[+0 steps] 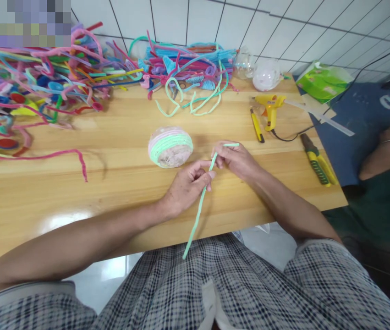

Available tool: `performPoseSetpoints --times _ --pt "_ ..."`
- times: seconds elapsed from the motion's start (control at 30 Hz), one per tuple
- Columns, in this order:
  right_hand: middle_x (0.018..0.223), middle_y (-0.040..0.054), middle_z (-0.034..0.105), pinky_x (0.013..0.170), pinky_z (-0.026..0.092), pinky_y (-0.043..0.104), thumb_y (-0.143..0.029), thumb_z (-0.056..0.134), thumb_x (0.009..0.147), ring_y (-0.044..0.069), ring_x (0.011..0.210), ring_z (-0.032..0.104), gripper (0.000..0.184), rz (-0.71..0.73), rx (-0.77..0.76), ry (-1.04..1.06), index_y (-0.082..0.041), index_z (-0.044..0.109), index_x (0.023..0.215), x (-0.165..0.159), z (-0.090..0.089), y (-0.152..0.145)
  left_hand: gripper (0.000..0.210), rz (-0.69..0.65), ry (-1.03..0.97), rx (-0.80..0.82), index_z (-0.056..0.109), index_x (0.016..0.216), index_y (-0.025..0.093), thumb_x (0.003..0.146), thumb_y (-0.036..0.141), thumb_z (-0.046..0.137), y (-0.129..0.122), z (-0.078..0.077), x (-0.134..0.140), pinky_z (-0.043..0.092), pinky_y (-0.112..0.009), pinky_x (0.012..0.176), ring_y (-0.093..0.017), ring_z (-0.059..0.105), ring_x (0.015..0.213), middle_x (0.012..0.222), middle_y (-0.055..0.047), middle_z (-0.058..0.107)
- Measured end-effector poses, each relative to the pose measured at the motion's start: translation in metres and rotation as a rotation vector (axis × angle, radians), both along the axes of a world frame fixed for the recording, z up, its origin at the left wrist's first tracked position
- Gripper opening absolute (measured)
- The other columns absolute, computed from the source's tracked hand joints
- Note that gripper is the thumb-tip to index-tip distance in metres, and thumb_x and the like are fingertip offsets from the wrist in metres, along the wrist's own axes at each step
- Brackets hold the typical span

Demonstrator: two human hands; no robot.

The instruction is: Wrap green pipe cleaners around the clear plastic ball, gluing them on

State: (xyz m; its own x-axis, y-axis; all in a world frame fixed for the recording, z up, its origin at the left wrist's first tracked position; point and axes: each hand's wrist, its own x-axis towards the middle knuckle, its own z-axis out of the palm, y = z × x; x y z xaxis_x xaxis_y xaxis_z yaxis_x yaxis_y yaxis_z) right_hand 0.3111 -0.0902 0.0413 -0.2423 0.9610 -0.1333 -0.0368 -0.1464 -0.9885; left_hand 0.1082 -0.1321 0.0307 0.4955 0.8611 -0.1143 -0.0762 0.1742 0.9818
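A mint-green pipe cleaner (197, 215) runs through both hands. Its long end hangs down past the table's front edge, over my lap. My left hand (191, 183) pinches it between thumb and fingers. Just above, my right hand (232, 158) grips the upper part, where the short end bends off to the right. Behind my left hand sits a ball (172, 145) wrapped in bands of pink and mint-green pipe cleaner, its lower front uncovered and whitish. The ball touches neither hand.
Tangled colourful pipe cleaners (188, 68) lie along the back and left. At right are a yellow glue gun (271, 110) with cable, a utility knife (257, 126), pliers (318, 162) and clear balls (266, 75). Another person's arm (383, 151) is beyond the table's right edge.
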Motion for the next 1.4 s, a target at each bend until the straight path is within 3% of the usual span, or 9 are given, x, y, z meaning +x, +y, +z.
performPoseSetpoints --times 0.2,0.43,0.57,0.8,1.03,1.23,1.4 --pt "0.067 -0.0043 0.068 0.054 0.048 0.022 -0.073 0.102 0.07 0.009 0.056 0.057 0.062 -0.035 -0.053 0.103 -0.021 0.073 0.087 0.012 0.004 0.007 0.051 0.026 -0.041 -0.111 0.072 0.114 0.018 0.091 0.062 0.085 0.004 -0.001 0.001 0.04 -0.022 0.052 -0.009 0.049 0.05 0.064 0.006 0.067" --pt "0.08 -0.0033 0.08 0.061 0.051 0.021 -0.058 0.111 0.064 0.008 0.06 0.062 0.055 -0.013 -0.01 0.149 -0.022 0.081 0.093 0.017 0.001 0.008 0.058 0.01 -0.075 -0.127 0.072 0.128 0.015 0.09 0.056 0.088 0.003 0.001 0.0 0.041 -0.021 0.053 -0.009 0.048 0.05 0.063 0.007 0.067" --pt "0.074 -0.0027 0.077 0.063 0.052 0.023 -0.063 0.108 0.065 0.008 0.06 0.061 0.054 -0.028 0.05 0.095 -0.021 0.083 0.089 0.016 -0.002 0.009 0.067 -0.042 -0.097 -0.13 0.07 0.141 0.015 0.091 0.056 0.087 0.001 -0.003 0.0 0.039 -0.021 0.051 -0.009 0.049 0.048 0.063 0.008 0.068" --pt "0.06 -0.001 0.067 0.057 0.047 0.024 -0.082 0.101 0.061 0.01 0.054 0.055 0.068 -0.107 0.015 -0.028 -0.02 0.077 0.068 0.021 0.001 0.012 0.055 -0.078 -0.009 0.094 0.072 0.148 0.012 0.102 0.041 0.067 -0.005 -0.006 -0.002 0.037 -0.022 0.054 -0.009 0.042 0.052 0.062 0.008 0.06" --pt "0.061 -0.0004 0.064 0.053 0.041 0.024 -0.072 0.099 0.069 0.008 0.051 0.049 0.06 -0.073 -0.03 -0.086 -0.019 0.072 0.063 0.018 0.006 0.011 0.056 -0.098 0.095 0.318 0.07 0.155 0.012 0.105 0.033 0.058 -0.01 -0.01 -0.004 0.037 -0.022 0.059 -0.009 0.043 0.056 0.064 0.009 0.054" --pt "0.053 -0.0011 0.059 0.053 0.038 0.024 -0.068 0.095 0.072 0.008 0.049 0.048 0.058 -0.079 -0.087 -0.079 -0.019 0.069 0.056 0.015 0.008 0.011 0.062 -0.186 0.067 0.349 0.06 0.166 0.016 0.106 0.028 0.056 -0.008 -0.012 -0.004 0.04 -0.022 0.06 -0.009 0.048 0.055 0.064 0.01 0.056" --pt "0.051 -0.0009 0.058 0.052 0.038 0.024 -0.07 0.093 0.073 0.009 0.051 0.05 0.061 -0.079 -0.09 -0.041 -0.02 0.066 0.054 0.014 0.007 0.01 0.06 -0.213 0.087 0.368 0.061 0.165 0.018 0.106 0.028 0.055 -0.006 -0.012 -0.005 0.038 -0.023 0.061 -0.01 0.046 0.056 0.064 0.011 0.049"
